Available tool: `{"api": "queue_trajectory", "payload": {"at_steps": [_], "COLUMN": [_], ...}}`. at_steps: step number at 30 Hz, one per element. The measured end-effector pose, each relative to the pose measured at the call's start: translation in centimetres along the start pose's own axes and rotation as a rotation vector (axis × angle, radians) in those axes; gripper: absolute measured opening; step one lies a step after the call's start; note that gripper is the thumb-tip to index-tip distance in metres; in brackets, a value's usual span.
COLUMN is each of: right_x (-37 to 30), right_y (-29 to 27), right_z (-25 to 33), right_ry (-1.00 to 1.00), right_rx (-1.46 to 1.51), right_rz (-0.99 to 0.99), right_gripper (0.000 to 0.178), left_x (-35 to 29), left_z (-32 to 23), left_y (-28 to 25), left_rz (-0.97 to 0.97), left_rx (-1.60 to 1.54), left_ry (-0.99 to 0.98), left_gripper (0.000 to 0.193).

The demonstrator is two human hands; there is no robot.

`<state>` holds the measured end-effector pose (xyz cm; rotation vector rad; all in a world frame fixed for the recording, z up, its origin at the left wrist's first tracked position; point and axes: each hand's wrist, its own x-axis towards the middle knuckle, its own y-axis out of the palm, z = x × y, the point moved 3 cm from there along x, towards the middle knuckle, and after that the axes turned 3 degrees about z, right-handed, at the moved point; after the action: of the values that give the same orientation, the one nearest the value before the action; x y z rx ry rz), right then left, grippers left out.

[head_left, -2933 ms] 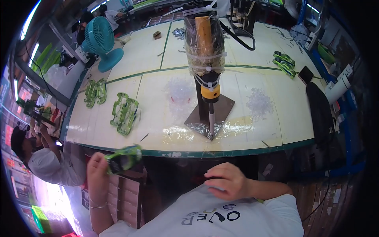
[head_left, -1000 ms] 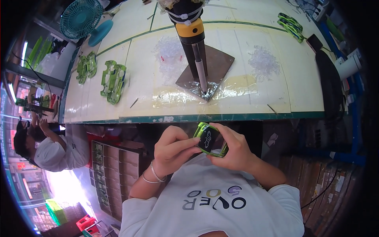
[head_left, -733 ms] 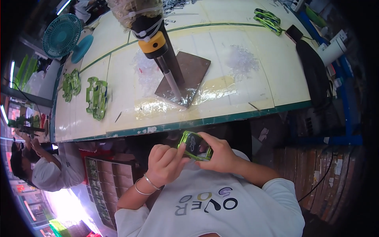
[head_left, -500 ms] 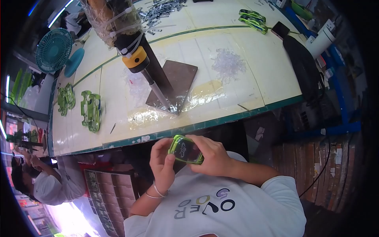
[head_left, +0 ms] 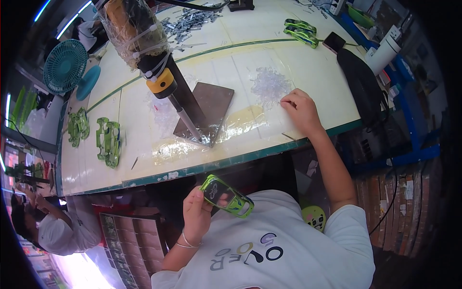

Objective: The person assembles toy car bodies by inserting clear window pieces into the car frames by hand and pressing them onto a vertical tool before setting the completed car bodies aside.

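Clock directions from the centre of the view, 12 at the far side.

Left hand: at 7 o'clock, thumb and fingers pinching a green car shell by its left end; fingers show through the shell's opening. Shell located at 6 o'clock, in front of the shirt, off the near edge of the tabletop, held tilted, free end toward 5 o'clock.

Right hand: at 2 o'clock, over the tabletop, fingertips drawn together at the near edge of a heap of small clear pieces. Cannot tell whether a piece is between them.

Containers: partitioned brown tray at 7 to 8 o'clock, below tabletop level; green items in its left-hand column, too small to identify. Green bowl between 1 and 2 o'clock; contents cannot be made out. Clear wrap at 11 o'clock, bound with pale ties around the upper part of a stand-mounted driver; an orange-brown piece shows through it.

Loose on the tabletop: second clear heap with red bits, 10 o'clock, beside the driver; grey metal parts, toward 12; green shell parts at 9; two green car bodies side by side at 1; black pouch at 2.
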<state>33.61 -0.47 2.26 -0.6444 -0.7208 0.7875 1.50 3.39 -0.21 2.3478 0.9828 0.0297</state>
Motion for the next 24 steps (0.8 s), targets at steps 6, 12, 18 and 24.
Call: {"api": "queue_trajectory", "payload": {"at_steps": [6, 12, 18, 24], "right_x": [-0.2, -0.2, -2.0, -5.6], "right_y": [0.1, -0.1, -0.4, 0.9], "right_z": [0.2, -1.8, 0.2, 5.7], "right_ry": [0.01, 0.241, 0.092, 0.341], "right_rx": [0.105, 0.805, 0.738, 1.445], "right_rz": [-0.079, -0.085, -0.152, 0.108], "right_gripper": [0.004, 0.01, 0.01, 0.014], "left_x": [0.2, 0.3, 0.3, 0.2], "left_z": [0.0, -1.2, -2.5, -2.8], "left_y": [0.1, 0.3, 0.5, 1.0], "left_rz": [-0.002, 0.036, 0.136, 0.159], "left_rx": [-0.003, 0.004, 0.087, 0.187], "left_ry": [-0.022, 0.006, 0.014, 0.053], "left_gripper": [0.033, 0.034, 0.035, 0.033]}}
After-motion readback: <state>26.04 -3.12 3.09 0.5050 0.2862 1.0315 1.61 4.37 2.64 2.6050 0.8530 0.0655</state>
